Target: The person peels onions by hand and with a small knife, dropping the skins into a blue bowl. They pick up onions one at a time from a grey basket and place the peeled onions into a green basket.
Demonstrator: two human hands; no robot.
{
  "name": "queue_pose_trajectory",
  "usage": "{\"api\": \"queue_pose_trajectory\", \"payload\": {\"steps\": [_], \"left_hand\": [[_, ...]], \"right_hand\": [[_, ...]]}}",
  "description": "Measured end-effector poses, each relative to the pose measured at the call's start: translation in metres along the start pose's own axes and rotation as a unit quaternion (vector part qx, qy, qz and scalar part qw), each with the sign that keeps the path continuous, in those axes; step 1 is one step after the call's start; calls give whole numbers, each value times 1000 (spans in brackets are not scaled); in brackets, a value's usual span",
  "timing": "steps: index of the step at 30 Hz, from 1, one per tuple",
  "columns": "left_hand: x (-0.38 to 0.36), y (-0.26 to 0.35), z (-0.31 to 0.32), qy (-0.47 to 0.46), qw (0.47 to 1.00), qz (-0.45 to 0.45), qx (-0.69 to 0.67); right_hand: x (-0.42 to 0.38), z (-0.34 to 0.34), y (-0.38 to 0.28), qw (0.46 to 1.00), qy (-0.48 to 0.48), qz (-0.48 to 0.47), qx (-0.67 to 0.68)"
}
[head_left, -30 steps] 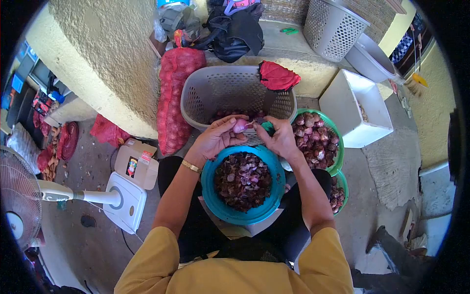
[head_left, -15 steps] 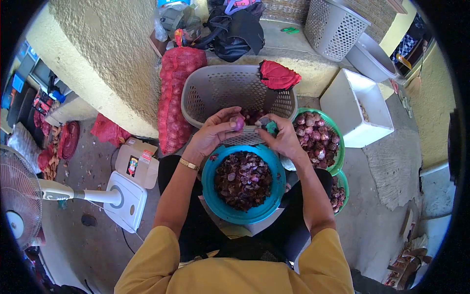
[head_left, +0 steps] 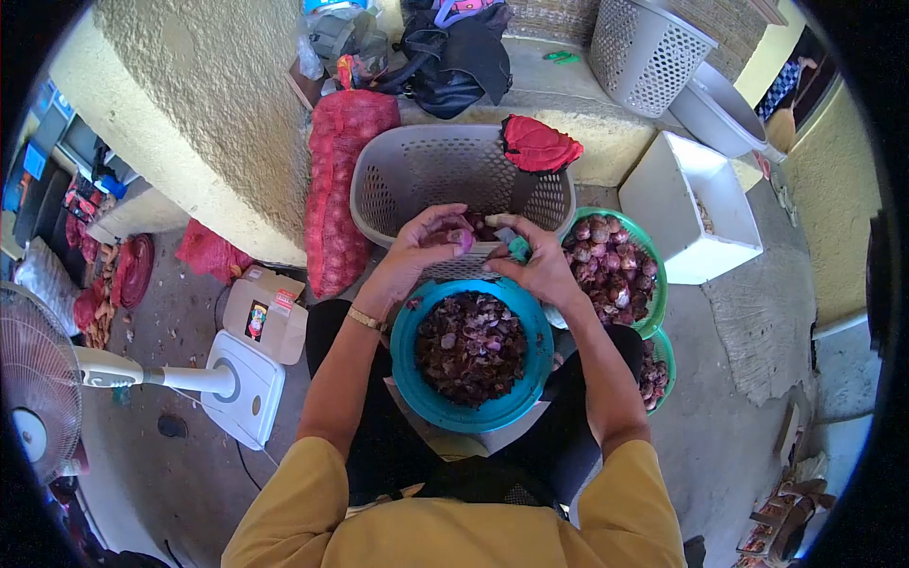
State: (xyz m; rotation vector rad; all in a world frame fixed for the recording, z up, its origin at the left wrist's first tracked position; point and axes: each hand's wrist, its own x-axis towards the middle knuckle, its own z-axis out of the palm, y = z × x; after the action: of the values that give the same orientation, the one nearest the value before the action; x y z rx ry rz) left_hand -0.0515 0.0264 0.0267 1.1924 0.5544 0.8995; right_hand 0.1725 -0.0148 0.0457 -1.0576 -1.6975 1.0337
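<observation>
My left hand (head_left: 417,248) has its fingers wrapped round a peeled purple onion (head_left: 461,239), over the near rim of a grey perforated basket (head_left: 393,161). Close to its right, my right hand (head_left: 540,260) is closed on a small green-handled tool (head_left: 516,246); its blade is hard to make out. More onions lie at the bottom of the basket, partly hidden by my hands. Below my hands, a blue basin (head_left: 405,374) is filled with dark onion skins (head_left: 469,346). Unpeeled onions (head_left: 615,265) fill a green basket (head_left: 660,293) to the right.
A red net sack of onions (head_left: 341,189) stands left of the grey basket, and a red cloth (head_left: 540,144) hangs on its rim. A white box (head_left: 691,213) is at the right. A fan (head_left: 227,379) stands at the left beside a cardboard box (head_left: 270,312).
The fingers of my left hand have shifted round the onion. My right hand has turned a little, so the green part of the tool shows nearer its fingertips.
</observation>
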Motion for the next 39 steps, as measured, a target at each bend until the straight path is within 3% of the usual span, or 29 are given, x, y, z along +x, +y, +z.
{"api": "queue_pose_trajectory", "payload": {"steps": [4, 7, 9, 10, 12, 18, 21, 23, 29, 33, 36, 39], "left_hand": [[1, -1, 3, 38, 996, 52, 62], [3, -10, -1, 34, 996, 65, 58], [4, -10, -1, 31, 995, 70, 57], [3, -7, 1, 40, 995, 71, 56], [3, -5, 2, 50, 995, 72, 57], [1, -2, 3, 41, 993, 90, 62], [-2, 0, 8, 68, 976, 120, 171], [-3, -2, 8, 59, 932, 140, 330], [-1, -7, 8, 100, 876, 198, 428], [1, -13, 7, 112, 892, 195, 393], [3, -12, 8, 100, 861, 196, 459], [9, -15, 8, 118, 905, 116, 393]], "right_hand": [[-3, -5, -6, 999, -14, 27, -32], [-2, -5, 2, 996, -23, -49, -65], [-5, -6, -3, 998, -33, 42, -21], [-4, -6, -1, 998, -33, 41, -21], [-3, -3, 1, 998, -13, -61, -26], [-5, -4, 4, 1000, -12, -20, -17], [-4, -6, 4, 999, -5, -34, -35], [-4, -5, 2, 998, 5, -28, -53], [-4, -2, 11, 998, 31, 12, -62], [-4, -3, 15, 995, 46, 70, -58], [-2, -7, 27, 988, 37, 85, -122], [-9, -7, 25, 981, 7, 98, -165]]}}
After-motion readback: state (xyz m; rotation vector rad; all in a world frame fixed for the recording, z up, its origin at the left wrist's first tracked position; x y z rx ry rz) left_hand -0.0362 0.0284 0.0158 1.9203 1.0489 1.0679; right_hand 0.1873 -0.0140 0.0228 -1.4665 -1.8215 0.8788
